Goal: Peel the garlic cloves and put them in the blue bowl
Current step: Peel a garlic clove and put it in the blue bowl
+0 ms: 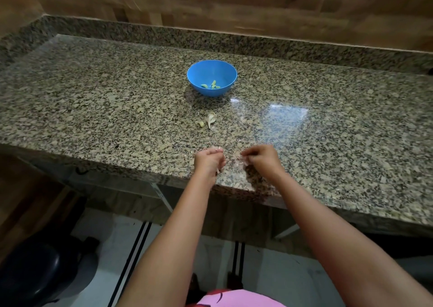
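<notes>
Head view: a garlic clove sits pinched in the curled fingers of the left hand at the bench front edge. The right hand, just beside it, pinches papery skin. The blue bowl lies straight ahead, well apart, holding peeled cloves. Unpeeled garlic lies between. No writing is visible.

Blue bowl, pale yellow-green cloves, speckled tan-and-black granite counter
</notes>
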A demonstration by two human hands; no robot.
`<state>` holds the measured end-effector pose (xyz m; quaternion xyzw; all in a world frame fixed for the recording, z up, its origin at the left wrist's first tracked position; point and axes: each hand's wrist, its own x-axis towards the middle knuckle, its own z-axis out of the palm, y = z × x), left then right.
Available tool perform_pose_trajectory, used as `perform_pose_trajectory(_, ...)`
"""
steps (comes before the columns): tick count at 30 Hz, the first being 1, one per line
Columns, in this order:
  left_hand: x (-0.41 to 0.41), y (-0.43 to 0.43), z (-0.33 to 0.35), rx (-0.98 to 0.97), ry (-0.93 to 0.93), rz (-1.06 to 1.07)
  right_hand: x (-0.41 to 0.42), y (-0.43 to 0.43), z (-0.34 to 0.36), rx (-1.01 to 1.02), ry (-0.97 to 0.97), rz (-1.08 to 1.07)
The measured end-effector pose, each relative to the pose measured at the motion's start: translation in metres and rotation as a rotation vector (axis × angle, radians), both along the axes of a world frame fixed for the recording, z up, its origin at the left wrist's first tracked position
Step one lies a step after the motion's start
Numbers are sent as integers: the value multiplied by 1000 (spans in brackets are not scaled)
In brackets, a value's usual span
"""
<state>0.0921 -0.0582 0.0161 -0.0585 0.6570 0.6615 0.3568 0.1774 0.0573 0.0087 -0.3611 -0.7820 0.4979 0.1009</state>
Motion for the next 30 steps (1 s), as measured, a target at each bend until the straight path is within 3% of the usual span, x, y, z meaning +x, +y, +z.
perform_pose_trajectory(2,3,1,1,-135,109,-158,3,10,4,-153,61,-137)
perform_pose_trajectory(7,16,14,-5,-364,435,-445,7,24,7,-299,103,-237)
perform_pose_trajectory(11,24,25,-12,-486,671,-430,8,25,7,-367,137,-295)
perform_pose_trajectory(16,28,26,-16,-504,735,-370,10,25,9,-444,131,-325)
perform_pose_trajectory(21,30,29,-22,-663,861,-501,7,19,13,-477,113,-315)
perform_pose_trajectory(24,24,22,-18,-548,736,-442,-1,14,15,-519,123,-288)
perform_pose_trajectory(30,-16,-32,-4,86,62,134,-49,-32,29,-641,174,-114)
